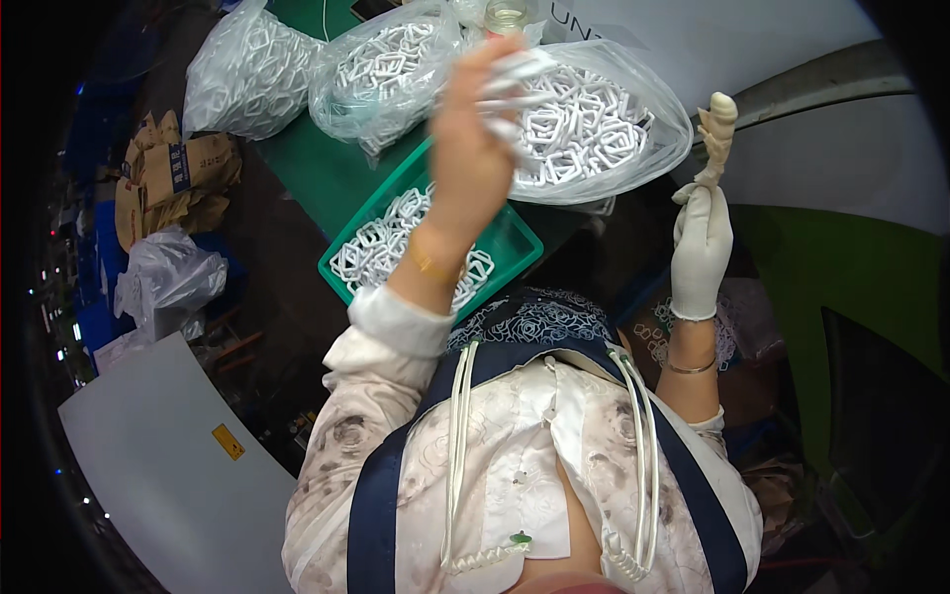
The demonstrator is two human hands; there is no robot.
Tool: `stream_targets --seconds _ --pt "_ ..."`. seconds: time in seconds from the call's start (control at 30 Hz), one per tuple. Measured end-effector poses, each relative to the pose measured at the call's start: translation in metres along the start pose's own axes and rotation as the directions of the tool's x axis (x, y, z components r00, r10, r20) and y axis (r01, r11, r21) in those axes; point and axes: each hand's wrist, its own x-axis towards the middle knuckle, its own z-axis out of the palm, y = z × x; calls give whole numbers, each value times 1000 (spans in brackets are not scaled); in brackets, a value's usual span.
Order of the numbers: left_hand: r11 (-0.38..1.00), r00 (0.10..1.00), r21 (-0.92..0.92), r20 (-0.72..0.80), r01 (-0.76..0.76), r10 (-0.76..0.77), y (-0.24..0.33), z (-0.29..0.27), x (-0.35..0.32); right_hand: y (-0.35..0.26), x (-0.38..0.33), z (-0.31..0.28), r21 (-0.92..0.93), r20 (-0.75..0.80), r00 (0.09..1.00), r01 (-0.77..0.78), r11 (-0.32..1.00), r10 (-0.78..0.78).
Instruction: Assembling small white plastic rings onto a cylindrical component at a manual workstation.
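My left hand (473, 134) is raised over the near-left side of a clear bag (678, 129) full of white angular plastic loops (584, 124). Motion blurs it, and its fingers look white toward the tips; whether that is covering or held pieces I cannot make out. My right hand (701, 252), in a white knitted glove, is held up at the right. Its fingertips are pinched at the base of a cream, rubbery-looking finger-shaped piece (716, 139) that stands upright. Under my left forearm, a green tray (520, 247) contains more white loops (376, 243).
Two more clear bags of white loops (257, 74) (386, 69) stand at the far left on the green table (302, 183). A glass jar (505, 17) is behind. Brown paper bags (173, 183) and a grey panel (178, 455) are at left. White pieces (658, 332) lie below my right wrist.
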Motion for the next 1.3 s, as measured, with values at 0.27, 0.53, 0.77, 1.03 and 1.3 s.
stream_targets --seconds 0.27,0.53,0.77,1.03,1.3 --pt "783 965 574 225 -241 132 -87 29 -44 28 -5 -16 -105 36 999 2 994 2" --pt "683 925 684 378 -254 -35 -127 71 12 29 -5 -5 -63 51 998 -35 997 38" --pt "496 845 821 458 -284 -274 -123 77 40 33 -4 -12 -102 75 991 -106 989 114" --pt "394 851 797 520 -457 -66 -139 76 28 35 -1 -4 -83 85 994 -64 995 71" --pt "574 890 727 455 -377 8 -146 74 23 28 -3 2 -95 114 992 -45 994 56"
